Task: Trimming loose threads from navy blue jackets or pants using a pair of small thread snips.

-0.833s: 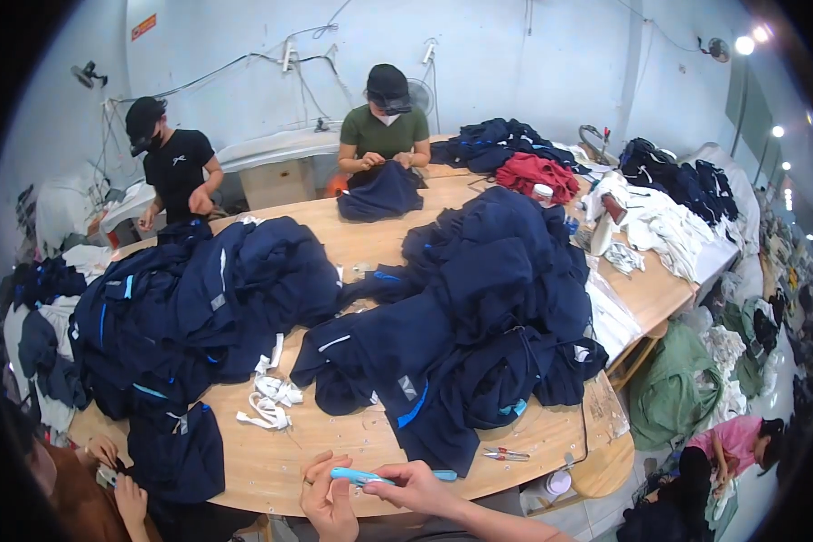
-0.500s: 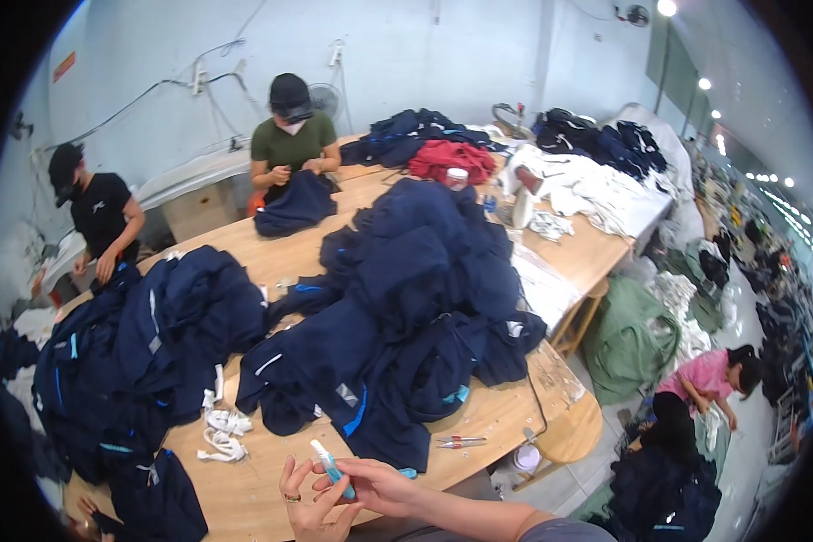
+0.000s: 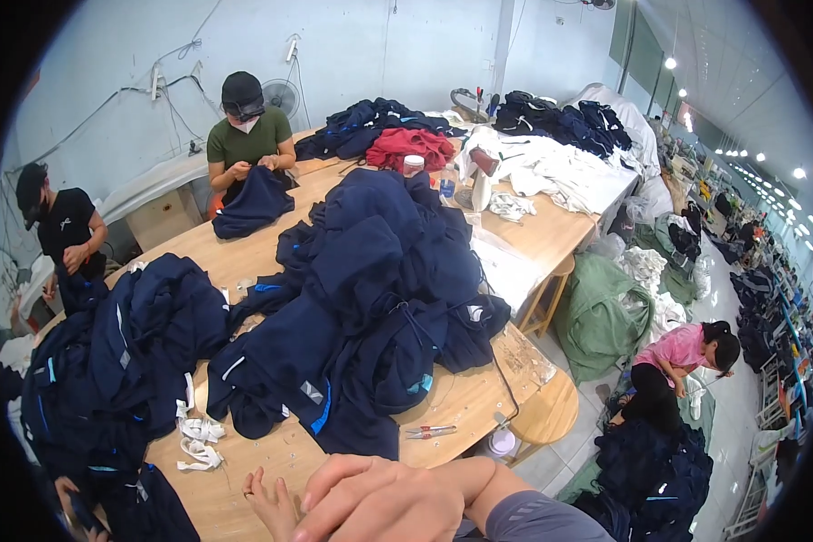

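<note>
**Two hands by a big heap of dark blue clothes**

A big wooden table (image 3: 285, 447) fills the middle. The biggest heap of dark blue clothes (image 3: 361, 262) sits on its middle and reaches down toward the near edge. A second dark blue heap (image 3: 158, 316) lies at the left end. A round wooden stool (image 3: 546, 411) stands by the near right corner.

The right hand (image 3: 388, 501) is at the near edge, in front of the big heap. Its fingers are bent and close together; the tips are hidden, so I cannot tell if they pinch anything. The left hand (image 3: 275, 510) is partly behind it. Two of its fingers poke up, a little apart; the rest is hidden.

White strips (image 3: 197, 443) lie between the heaps, toward the near edge. Small snips (image 3: 431, 432) lie near that edge, toward the right corner.
</note>
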{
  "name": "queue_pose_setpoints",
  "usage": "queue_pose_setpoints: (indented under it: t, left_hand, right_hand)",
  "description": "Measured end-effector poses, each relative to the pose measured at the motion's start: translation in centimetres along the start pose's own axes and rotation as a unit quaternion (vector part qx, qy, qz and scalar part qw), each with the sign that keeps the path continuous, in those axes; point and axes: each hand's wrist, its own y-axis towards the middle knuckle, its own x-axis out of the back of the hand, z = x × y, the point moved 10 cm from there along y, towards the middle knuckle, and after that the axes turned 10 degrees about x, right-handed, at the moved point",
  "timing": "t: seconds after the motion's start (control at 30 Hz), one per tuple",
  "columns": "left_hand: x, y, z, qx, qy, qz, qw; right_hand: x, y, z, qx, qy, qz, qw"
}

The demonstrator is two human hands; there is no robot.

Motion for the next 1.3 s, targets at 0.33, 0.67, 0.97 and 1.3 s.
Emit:
queue_pose_setpoints:
  t: [0.33, 0.67, 0.97, 1.3]
  left_hand:
    - [-0.5, -0.1, 4.9, -0.015, 0.353, -0.056, 0.934]
    - [-0.4, 0.2, 5.3, -0.015, 0.326, -0.060, 0.943]
    - [-0.1, 0.3, 6.1, -0.026, 0.322, -0.082, 0.943]
    - [-0.2, -0.1, 5.7, -0.022, 0.348, -0.072, 0.934]
  right_hand:
    - [-0.6, 2.2, 0.6, 0.044, -0.021, 0.026, 0.998]
    - [-2.5, 1.5, -2.1, -0.055, -0.039, 0.133, 0.989]
    - [-5.9, 0.9, -3.8, -0.008, 0.055, 0.071, 0.996]
    - [-8.5, 2.7, -5.5, -0.055, 0.064, 0.155, 0.984]
